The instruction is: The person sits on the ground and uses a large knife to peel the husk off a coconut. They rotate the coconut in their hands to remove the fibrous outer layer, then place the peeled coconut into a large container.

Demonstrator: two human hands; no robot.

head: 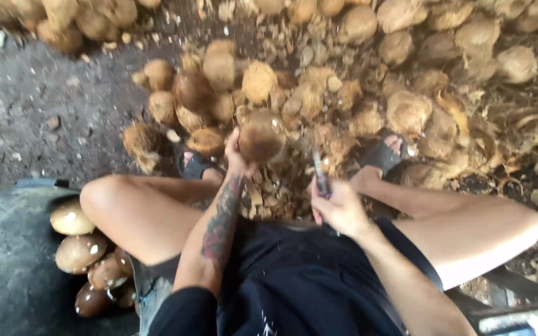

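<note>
While seated low with knees spread, a brown coconut (261, 137) is held up at frame centre by the left hand (236, 158), fingers wrapped around its lower left side, so the shell is kept clear of the legs and faces the blade. A knife (320, 174) is gripped in the closed right hand (339, 208), just right of centre, blade pointing up toward the coconut but apart from it. Husk scraps (281, 193) are piled between the sandalled feet (384, 152), apparently where trimmings drop. Unprocessed coconuts (219, 68) are heaped across the upper frame, within arm's reach. Smoother peeled coconuts (79, 252) are collected in a dark tub (7, 261) at lower left, beside the left knee, kept separate from the pile.
</note>
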